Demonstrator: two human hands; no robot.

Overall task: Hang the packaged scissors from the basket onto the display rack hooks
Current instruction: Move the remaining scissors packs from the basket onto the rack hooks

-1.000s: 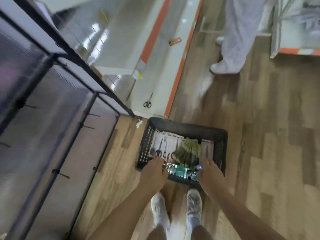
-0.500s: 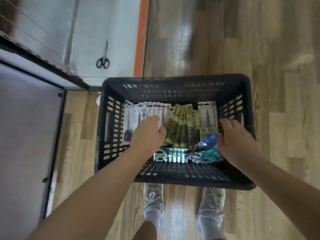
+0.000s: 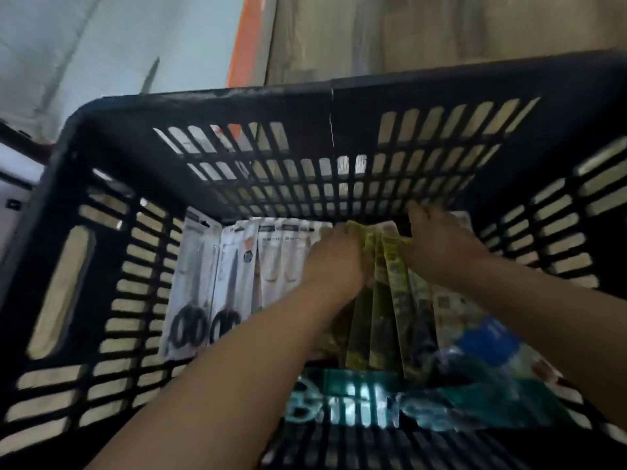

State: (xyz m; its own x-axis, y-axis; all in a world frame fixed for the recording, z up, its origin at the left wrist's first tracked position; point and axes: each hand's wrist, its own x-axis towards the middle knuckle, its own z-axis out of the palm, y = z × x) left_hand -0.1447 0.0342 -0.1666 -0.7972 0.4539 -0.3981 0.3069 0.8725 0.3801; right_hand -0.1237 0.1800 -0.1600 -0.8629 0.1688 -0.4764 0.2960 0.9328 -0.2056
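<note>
Head view, both hands' fingers grasping yellow-green scissor packs (image 3: 380, 300) in black basket (image 3: 305, 106), long axes pointing away.

Wood-plank floor (image 3: 424, 32); orange stripe (image 3: 247, 39) edging pale glossy surface (image 3: 101, 39).

One black slotted basket (image 3: 332, 106). Two hands inside it: left hand (image 3: 334, 262), right hand (image 3: 441, 245). Two white packs with black-handled scissors (image 3: 193, 293) at the left. About three further white packs (image 3: 286, 256) beside them, partly hidden by the left hand; exact count unclear. One bundle of yellow-green packs (image 3: 383, 300) at the centre, roughly four or five; blur prevents a firm count. One pack with a blue patch (image 3: 481, 337) at the right. At least two teal packs (image 3: 356, 401) along the near side.
</note>
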